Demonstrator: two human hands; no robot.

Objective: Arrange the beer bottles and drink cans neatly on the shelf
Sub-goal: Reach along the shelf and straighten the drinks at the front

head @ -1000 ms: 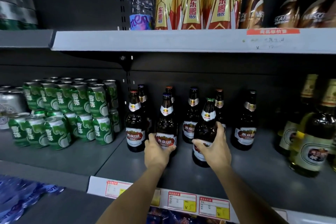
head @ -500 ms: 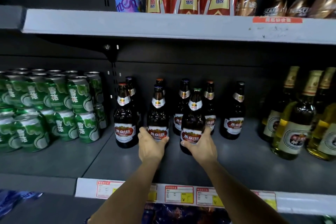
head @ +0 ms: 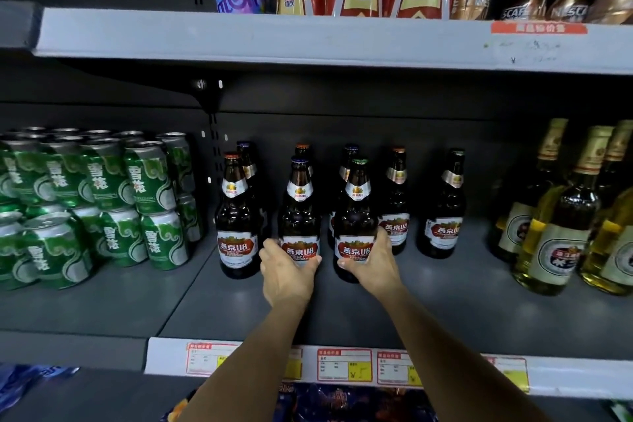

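Nearest you, the price-tag strip runs along the front lip of the grey shelf. Just beyond it, your left hand wraps the base of the middle front beer bottle, fingers curled round its red label. Your right hand grips the green-capped beer bottle beside it in the same way. Both bottles stand upright on the shelf, close together. You seem to be mid-way through lining up the front row. Next, judge the gap to the left front bottle and slide both level with it, keeping them upright. Behind stand more brown bottles; the green drink cans are stacked to the left.
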